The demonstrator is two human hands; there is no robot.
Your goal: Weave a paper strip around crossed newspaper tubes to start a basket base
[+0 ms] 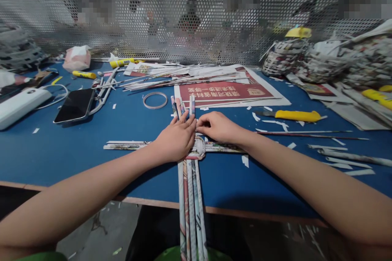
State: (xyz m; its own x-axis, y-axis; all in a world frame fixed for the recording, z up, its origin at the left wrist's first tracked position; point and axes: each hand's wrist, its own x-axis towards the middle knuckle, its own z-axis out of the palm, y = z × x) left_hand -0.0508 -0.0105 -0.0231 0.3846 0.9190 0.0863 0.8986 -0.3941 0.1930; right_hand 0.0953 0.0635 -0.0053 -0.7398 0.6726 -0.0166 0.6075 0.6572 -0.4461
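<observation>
Rolled newspaper tubes (191, 195) lie in a cross on the blue table, one bundle running toward me past the front edge, the other sideways. At the crossing, a flattened paper strip (199, 147) wraps round the tubes. My left hand (179, 138) lies over the crossing's left and upper part, fingers stretched out and pressing down. Just right of it, my right hand (219, 125) has thumb and forefinger pinched at the crossing's upper edge, on what looks like the strip; its end is hidden by the fingers. Tube ends (192, 106) stick out beyond my left fingertips.
Behind the hands are a tape ring (155, 100), loose thin tubes (190, 79) and a red printed sheet (226, 91). A yellow-handled knife (297, 116) and paper scraps lie right. A phone (75, 106) and white power strip (24, 106) lie left. Woven baskets (283, 57) stand by the mesh screen (171, 20).
</observation>
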